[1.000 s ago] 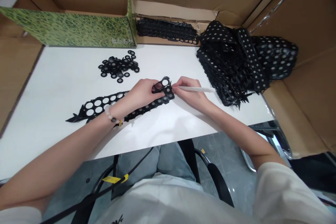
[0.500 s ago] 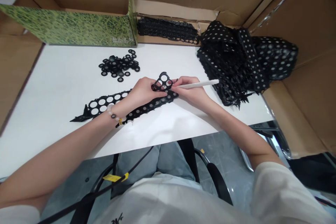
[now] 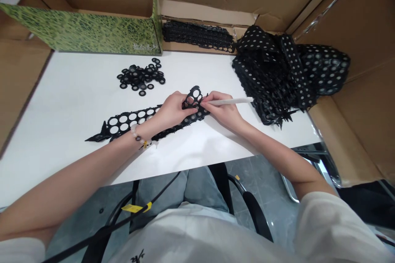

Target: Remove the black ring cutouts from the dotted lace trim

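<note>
A black rubber-like strip [image 3: 118,124] with rows of round holes lies slanted on the white table. My left hand [image 3: 173,111] is closed on its right part, and a holed flap [image 3: 197,87] curls up by the thumb and fingers. At that end and along the near edge, the strip's circles look filled with grey discs. My right hand [image 3: 226,111] grips a white pen-like tool [image 3: 236,101], its tip at the strip beside my left fingertips. The tip itself is hidden. Beyond my left hand lies a loose pile of small black rings [image 3: 137,77].
A green patterned box [image 3: 101,33] stands at the back left. Behind my hands, stacked black holed strips [image 3: 197,36] rest against cardboard. A heap of black dotted sheets [image 3: 268,86] sits at the right. Cardboard walls [image 3: 354,28] border the white table [image 3: 70,90].
My left hand and the strip have shifted slightly right. The raised flap leans a little further right, and the white tool has moved slightly left.
</note>
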### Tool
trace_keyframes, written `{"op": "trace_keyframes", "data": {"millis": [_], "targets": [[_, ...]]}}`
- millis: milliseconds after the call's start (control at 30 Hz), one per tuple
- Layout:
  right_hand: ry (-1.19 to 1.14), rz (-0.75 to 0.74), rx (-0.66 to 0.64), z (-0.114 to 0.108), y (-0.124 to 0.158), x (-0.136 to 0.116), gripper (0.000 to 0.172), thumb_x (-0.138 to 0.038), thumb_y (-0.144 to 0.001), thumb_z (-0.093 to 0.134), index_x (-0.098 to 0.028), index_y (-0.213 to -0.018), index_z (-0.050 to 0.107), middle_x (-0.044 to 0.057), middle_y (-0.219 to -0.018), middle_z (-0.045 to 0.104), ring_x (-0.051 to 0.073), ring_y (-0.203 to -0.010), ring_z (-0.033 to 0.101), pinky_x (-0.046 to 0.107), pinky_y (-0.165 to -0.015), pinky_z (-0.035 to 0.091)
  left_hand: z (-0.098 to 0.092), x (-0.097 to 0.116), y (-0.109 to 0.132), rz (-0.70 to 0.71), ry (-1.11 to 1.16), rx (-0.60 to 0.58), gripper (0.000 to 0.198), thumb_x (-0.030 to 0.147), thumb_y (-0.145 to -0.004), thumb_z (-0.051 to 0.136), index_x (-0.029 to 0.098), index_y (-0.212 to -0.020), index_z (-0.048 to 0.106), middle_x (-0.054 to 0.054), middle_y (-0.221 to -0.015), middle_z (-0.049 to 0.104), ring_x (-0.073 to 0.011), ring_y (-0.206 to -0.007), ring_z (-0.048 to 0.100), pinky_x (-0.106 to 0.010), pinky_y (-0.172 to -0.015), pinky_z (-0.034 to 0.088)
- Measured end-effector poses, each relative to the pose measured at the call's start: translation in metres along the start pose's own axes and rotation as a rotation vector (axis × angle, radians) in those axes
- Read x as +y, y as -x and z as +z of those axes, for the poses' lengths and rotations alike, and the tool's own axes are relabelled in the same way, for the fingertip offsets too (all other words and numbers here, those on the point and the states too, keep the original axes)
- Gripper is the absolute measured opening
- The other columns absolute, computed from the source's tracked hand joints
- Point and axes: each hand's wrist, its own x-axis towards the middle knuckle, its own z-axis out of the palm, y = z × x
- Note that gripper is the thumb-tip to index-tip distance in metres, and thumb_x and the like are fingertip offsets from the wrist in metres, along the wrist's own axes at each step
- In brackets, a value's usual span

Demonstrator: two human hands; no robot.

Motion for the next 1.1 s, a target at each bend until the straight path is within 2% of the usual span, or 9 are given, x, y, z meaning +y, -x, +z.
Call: {"op": "trace_keyframes", "data": {"millis": [133, 233, 300, 367, 433, 500, 567, 800, 1100], "targets": [[0.03, -0.001, 0.025, 0.001, 0.001, 0.0, 0.021, -0.04, -0.086, 0.075, -0.021, -0.08, 0.069, 0.004, -0.088, 0.077, 0.02, -0.08, 0.066, 0.034, -0.076, 0.051, -0.003, 0.0, -0.001, 0.045, 0.006, -0.059, 0.023, 0.04, -0.081, 0.073, 0.018, -0.087, 0.07, -0.005, -0.094, 0.074, -0.0265, -0.096, 0.068, -0.034, -0.086, 0.05], [0.029, 0.001, 0.047, -0.002, -0.001, 0.0, 0.021, -0.039, -0.085, 0.076, -0.021, -0.078, 0.069, 0.003, -0.081, 0.074, 0.019, -0.076, 0.064, 0.033, -0.072, 0.049, -0.014, 0.0, -0.003, 0.066, -0.065, -0.115, 0.03, 0.046, -0.083, 0.071, 0.018, -0.093, 0.073, -0.006, -0.095, 0.078, -0.026, -0.09, 0.069, -0.033, -0.081, 0.048], [-0.002, 0.032, 0.058, -0.006, -0.004, -0.002, 0.02, -0.038, -0.082, 0.078, -0.021, -0.076, 0.069, 0.002, -0.075, 0.071, 0.018, -0.073, 0.062, 0.032, -0.069, 0.049, -0.024, -0.003, -0.006, 0.032, -0.141, -0.128, 0.035, 0.05, -0.077, 0.075, 0.018, -0.092, 0.074, -0.007, -0.091, 0.079, -0.0267, -0.086, 0.07, -0.032, -0.076, 0.047], [-0.083, 0.087, 0.01, -0.011, -0.005, -0.005, 0.02, -0.037, -0.078, 0.08, -0.021, -0.074, 0.069, 0.003, -0.077, 0.072, 0.018, -0.074, 0.063, 0.032, -0.07, 0.05, -0.031, -0.005, -0.009, -0.021, -0.168, -0.153, 0.036, 0.052, -0.07, 0.08, 0.019, -0.085, 0.074, -0.006, -0.086, 0.079, -0.0267, -0.081, 0.07, -0.032, -0.072, 0.046], [-0.193, 0.13, -0.087, -0.014, -0.006, -0.008, 0.021, -0.036, -0.075, 0.083, -0.021, -0.072, 0.069, 0.006, -0.088, 0.077, 0.02, -0.086, 0.069, 0.034, -0.078, 0.055, -0.034, -0.007, -0.01, -0.05, -0.132, -0.191, 0.034, 0.052, -0.069, 0.08, 0.02, -0.079, 0.074, -0.005, -0.081, 0.079, -0.0255, -0.078, 0.07, -0.031, -0.069, 0.046], [-0.271, 0.13, -0.157, -0.015, -0.005, -0.01, 0.023, -0.036, -0.074, 0.085, -0.021, -0.072, 0.069, 0.008, -0.099, 0.079, 0.024, -0.101, 0.072, 0.038, -0.089, 0.057, -0.032, -0.007, -0.01, -0.047, -0.094, -0.2, 0.032, 0.052, -0.07, 0.078, 0.021, -0.078, 0.074, -0.004, -0.079, 0.078, -0.0248, -0.078, 0.069, -0.031, -0.068, 0.045], [-0.275, 0.102, -0.166, -0.012, -0.004, -0.009, 0.024, -0.037, -0.074, 0.086, -0.02, -0.073, 0.07, 0.009, -0.103, 0.08, 0.025, -0.108, 0.072, 0.041, -0.095, 0.056, -0.029, -0.005, -0.007, -0.032, -0.086, -0.182, 0.033, 0.053, -0.072, 0.076, 0.02, -0.077, 0.074, -0.004, -0.076, 0.077, -0.0247, -0.078, 0.068, -0.03, -0.067, 0.043], [-0.115, 0.026, -0.108, -0.003, -0.003, 0.002, 0.02, -0.039, -0.082, 0.08, -0.021, -0.078, 0.072, 0.006, -0.094, 0.079, 0.021, -0.089, 0.071, 0.037, -0.085, 0.054, -0.019, 0.002, -0.003, -0.02, -0.074, -0.138, 0.032, 0.05, -0.075, 0.074, 0.019, -0.077, 0.073, -0.004, -0.079, 0.078, -0.0258, -0.081, 0.068, -0.031, -0.071, 0.044], [-0.031, 0.006, -0.036, 0.002, 0.003, -0.005, 0.017, -0.037, -0.084, 0.076, -0.021, -0.079, 0.072, 0.006, -0.098, 0.081, 0.022, -0.089, 0.071, 0.036, -0.083, 0.054, -0.009, 0.009, -0.001, -0.031, -0.126, -0.087, 0.019, 0.038, -0.08, 0.075, 0.019, -0.082, 0.074, -0.006, -0.088, 0.077, -0.0297, -0.091, 0.071, -0.036, -0.09, 0.048]]}}
